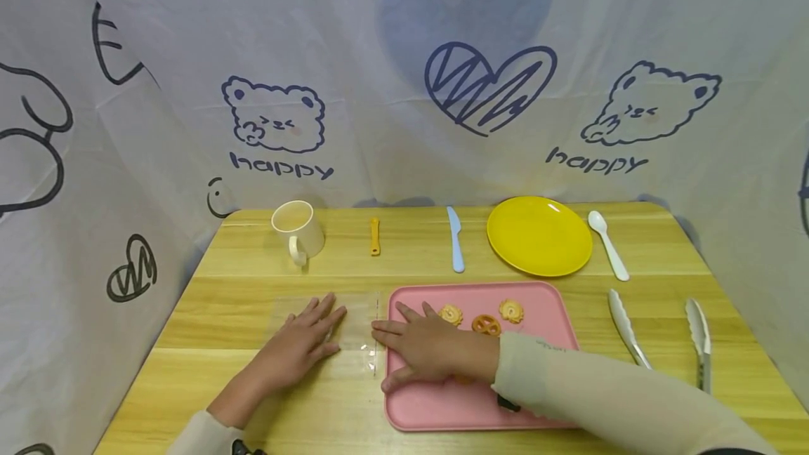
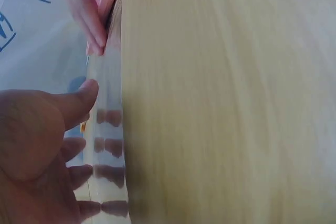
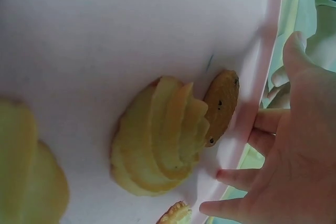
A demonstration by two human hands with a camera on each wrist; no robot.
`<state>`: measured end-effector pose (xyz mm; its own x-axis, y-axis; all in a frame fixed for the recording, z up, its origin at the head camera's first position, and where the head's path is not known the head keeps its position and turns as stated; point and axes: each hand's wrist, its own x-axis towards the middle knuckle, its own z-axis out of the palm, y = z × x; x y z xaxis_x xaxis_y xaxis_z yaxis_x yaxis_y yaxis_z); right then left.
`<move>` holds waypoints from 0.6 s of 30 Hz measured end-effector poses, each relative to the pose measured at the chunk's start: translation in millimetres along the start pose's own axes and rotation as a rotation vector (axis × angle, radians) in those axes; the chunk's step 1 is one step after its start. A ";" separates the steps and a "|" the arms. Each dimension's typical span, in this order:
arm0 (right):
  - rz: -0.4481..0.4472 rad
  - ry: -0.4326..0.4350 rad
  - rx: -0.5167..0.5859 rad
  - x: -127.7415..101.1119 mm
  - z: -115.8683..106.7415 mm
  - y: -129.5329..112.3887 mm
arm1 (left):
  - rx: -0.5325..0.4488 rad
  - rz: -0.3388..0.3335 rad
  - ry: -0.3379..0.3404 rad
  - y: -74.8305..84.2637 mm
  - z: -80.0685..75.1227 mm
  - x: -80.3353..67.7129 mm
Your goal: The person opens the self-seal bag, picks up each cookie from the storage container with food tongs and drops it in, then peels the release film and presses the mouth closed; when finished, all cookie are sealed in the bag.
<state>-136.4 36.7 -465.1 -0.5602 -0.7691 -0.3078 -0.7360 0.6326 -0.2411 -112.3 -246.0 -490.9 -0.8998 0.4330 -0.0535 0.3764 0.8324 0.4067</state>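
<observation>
A flat piece of clear plastic (image 1: 358,325) lies on the table, left of a pink tray (image 1: 480,416). My left hand (image 1: 297,350) rests on the plastic with fingers spread; the left wrist view shows its fingertips right at the shiny surface. Over the tray's left rim reaches my right hand (image 1: 423,346), fingers spread and extended toward the plastic. On the tray are two butter cookies (image 1: 511,311) and a pretzel (image 1: 486,325). A brown cookie with dark specks (image 3: 221,107) sits beside a swirled one (image 3: 160,140) in the right wrist view; my right arm hides part of the tray.
Along the back stand a cream mug (image 1: 302,230), a short orange handle-like piece (image 1: 375,237), a light blue knife (image 1: 456,241), a yellow plate (image 1: 539,237) and a white spoon (image 1: 609,246). Tongs (image 1: 698,332) lie at the right, partly behind my sleeve. Printed cloth hangs around the table.
</observation>
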 end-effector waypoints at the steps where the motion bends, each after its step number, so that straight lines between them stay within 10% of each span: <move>1: -0.002 0.001 -0.002 0.1 0.1 0.1 | -0.005 0.005 0.014 -2.5 -1.2 -0.4; 18: -0.008 0.003 -0.025 -0.4 1.0 0.5 | -0.299 -0.089 0.140 -34.4 -2.2 -13.5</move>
<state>-136.2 37.5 -466.0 -0.5554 -0.7744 -0.3029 -0.7496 0.6240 -0.2207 -113.6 -281.2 -502.1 -0.9555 0.2945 0.0169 0.2328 0.7177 0.6563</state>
